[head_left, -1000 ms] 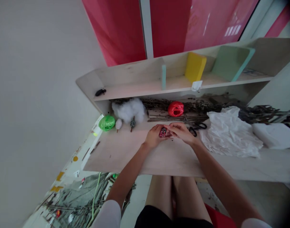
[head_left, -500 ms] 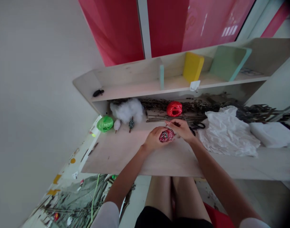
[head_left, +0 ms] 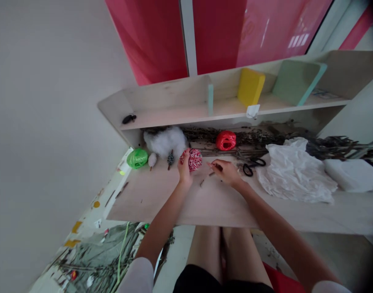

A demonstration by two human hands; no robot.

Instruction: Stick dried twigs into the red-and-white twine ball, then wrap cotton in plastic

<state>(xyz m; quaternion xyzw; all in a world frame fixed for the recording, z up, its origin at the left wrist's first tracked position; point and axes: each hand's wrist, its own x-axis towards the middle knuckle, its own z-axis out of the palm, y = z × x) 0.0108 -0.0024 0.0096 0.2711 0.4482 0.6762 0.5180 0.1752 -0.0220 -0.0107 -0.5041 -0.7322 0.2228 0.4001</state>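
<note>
My left hand (head_left: 184, 171) holds up a round ball wrapped in red and white cord (head_left: 191, 159), its fingers behind and under it. My right hand (head_left: 226, 172) sits on the pale wooden desktop (head_left: 150, 195), pinching a short dark twig (head_left: 218, 167) between its fingertips. A few twig bits lie near it. Black-handled scissors (head_left: 253, 166) rest just beyond my right hand. Farther back are a red wrapped ball (head_left: 226, 140), a green wrapped ball (head_left: 137, 158), a cotton wool tuft (head_left: 165, 141) and a small striped spindle-shaped piece (head_left: 170, 158).
A bundle of dried twigs (head_left: 235, 137) lies along the back of the desk. To the right are crumpled white paper (head_left: 296, 175) and a white block (head_left: 353, 175). A shelf (head_left: 174, 118) above holds a yellow block (head_left: 250, 86). Plant litter covers the floor at lower left.
The wrapped ball has moved up and left, now held by my left hand alone. My hands have come apart, and my right hand now pinches a twig.
</note>
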